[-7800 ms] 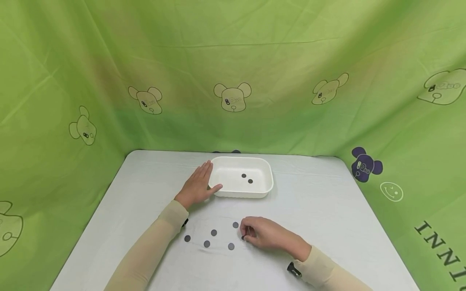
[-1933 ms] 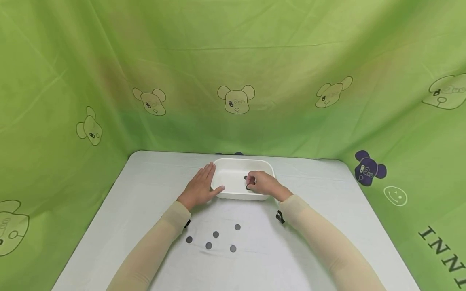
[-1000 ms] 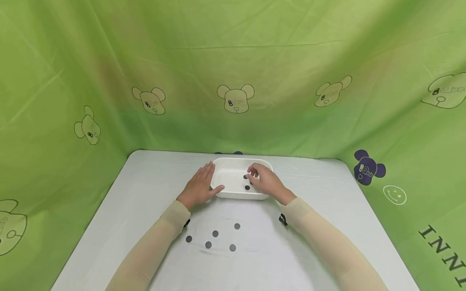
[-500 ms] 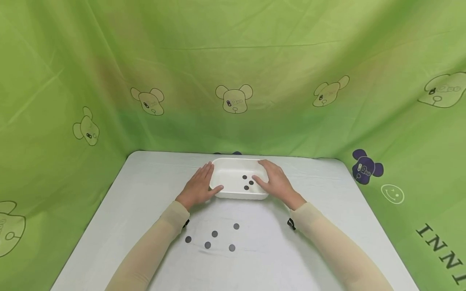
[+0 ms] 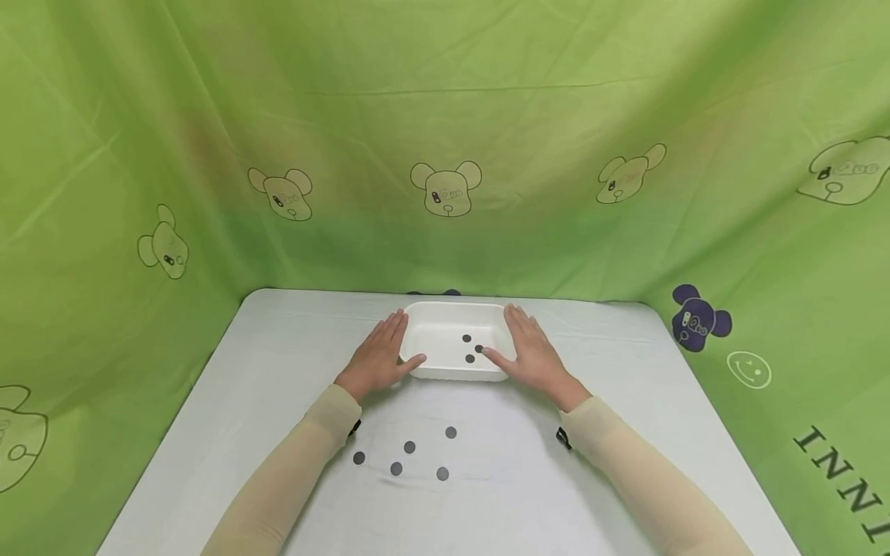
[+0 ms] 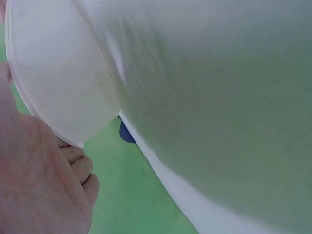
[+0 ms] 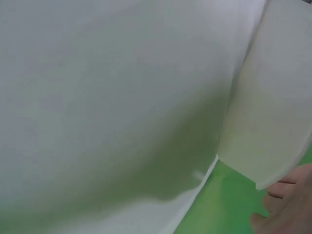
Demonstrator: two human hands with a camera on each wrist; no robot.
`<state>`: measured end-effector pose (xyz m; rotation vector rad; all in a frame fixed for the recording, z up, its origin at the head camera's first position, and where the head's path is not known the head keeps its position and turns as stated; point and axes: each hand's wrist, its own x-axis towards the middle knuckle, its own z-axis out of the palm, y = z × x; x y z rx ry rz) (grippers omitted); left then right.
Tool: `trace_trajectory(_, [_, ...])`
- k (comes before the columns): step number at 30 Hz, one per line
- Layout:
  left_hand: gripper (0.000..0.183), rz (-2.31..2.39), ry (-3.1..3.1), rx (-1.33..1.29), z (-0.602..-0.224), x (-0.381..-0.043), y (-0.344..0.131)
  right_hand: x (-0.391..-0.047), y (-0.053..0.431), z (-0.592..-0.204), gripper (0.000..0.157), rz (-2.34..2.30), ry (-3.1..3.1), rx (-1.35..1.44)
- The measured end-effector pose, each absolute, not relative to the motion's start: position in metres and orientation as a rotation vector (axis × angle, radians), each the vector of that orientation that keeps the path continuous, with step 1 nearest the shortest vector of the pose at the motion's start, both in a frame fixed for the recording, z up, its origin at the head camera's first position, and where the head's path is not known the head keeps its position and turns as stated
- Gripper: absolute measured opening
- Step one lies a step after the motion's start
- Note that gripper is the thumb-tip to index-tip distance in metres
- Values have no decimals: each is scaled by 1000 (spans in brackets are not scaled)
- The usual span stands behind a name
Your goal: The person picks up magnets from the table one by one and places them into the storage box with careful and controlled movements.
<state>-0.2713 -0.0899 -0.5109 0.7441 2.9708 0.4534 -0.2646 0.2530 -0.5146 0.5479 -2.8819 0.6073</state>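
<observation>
A white rectangular tray (image 5: 438, 328) sits towards the back of the table, holding three small dark round discs (image 5: 467, 338) on the right half of its floor. My left hand (image 5: 374, 359) rests against the tray's left end, fingers straight and thumb over the front corner. At the opposite end my right hand (image 5: 535, 359) lies along the rim in the same way, its thumb reaching over the inside. Neither hand holds a disc. Both wrist views show the tray's outer wall (image 6: 63, 68) beside the fingers; the discs are hidden there.
Several more grey discs (image 5: 409, 447) lie scattered on the white tabletop (image 5: 501, 494), between the forearms and nearer than the tray. A green printed cloth (image 5: 445, 247) hangs behind the table and along both sides.
My right hand has carried a disc from the table into the tray and let go of it, so three lie there. It has then moved right to the tray's end. The left hand stays put.
</observation>
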Motion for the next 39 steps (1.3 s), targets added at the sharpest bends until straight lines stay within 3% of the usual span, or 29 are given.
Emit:
trace_trajectory(28, [100, 439, 2945, 748, -508, -272, -92, -259, 252, -521, 113, 498, -2982, 473])
trace_trajectory(39, [84, 467, 2991, 755, -500, -272, -111, -258, 250, -518, 112, 532, -3003, 479])
